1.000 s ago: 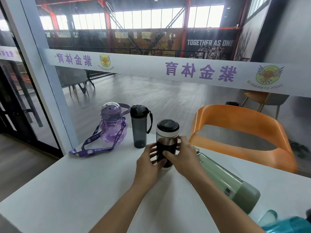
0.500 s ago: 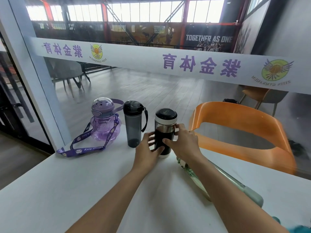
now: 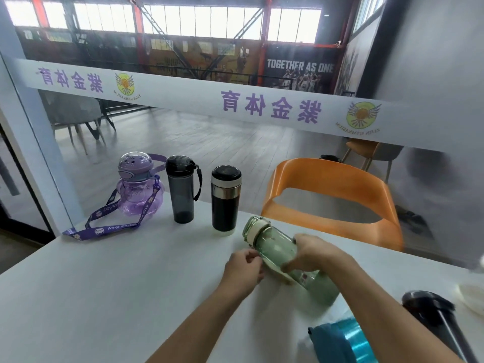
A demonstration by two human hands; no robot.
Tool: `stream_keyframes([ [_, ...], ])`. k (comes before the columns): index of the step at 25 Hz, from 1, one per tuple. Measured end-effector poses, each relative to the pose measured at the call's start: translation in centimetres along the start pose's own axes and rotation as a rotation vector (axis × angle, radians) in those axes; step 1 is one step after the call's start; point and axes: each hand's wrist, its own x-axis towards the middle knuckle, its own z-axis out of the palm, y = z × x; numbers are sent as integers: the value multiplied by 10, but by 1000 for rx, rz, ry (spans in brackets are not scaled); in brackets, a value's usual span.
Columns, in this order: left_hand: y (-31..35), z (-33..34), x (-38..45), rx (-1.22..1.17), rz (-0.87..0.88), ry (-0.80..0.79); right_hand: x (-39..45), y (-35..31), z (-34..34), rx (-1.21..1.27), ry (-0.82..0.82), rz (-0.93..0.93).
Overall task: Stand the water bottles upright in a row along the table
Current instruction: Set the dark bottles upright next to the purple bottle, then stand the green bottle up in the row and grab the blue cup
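Three bottles stand upright in a row at the far edge of the white table [image 3: 104, 297]: a purple bottle [image 3: 138, 192] with a lanyard, a grey bottle [image 3: 182, 189] with a black lid, and a black tumbler [image 3: 225, 199]. A green bottle [image 3: 275, 247] lies tilted on the table, cap pointing away from me. My right hand [image 3: 311, 254] grips its middle. My left hand [image 3: 245, 265] touches its left side, fingers curled. A blue bottle [image 3: 345, 341] and a black bottle [image 3: 437, 318] lie at the bottom right.
An orange chair [image 3: 332, 195] stands behind the table's far edge on the right. A glass wall with a white banner runs just beyond the table. A white object [image 3: 471, 297] sits at the right edge.
Both hands have left the black tumbler, which now stands alone in the row. They moved right and down onto the lying green bottle, and its cap end has lifted.
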Motion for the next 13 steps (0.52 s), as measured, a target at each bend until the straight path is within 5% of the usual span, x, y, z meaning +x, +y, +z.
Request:
stream_keyframes([
  [4,3,21,-12,-66,-27,2,-4,17,23,217,144,-74],
  [9,23,33,-40,33,255,13,-23,31,24,584,343,-252],
  [13,42,44,-54,115,420,-34,-35,43,24,900,329,-346],
])
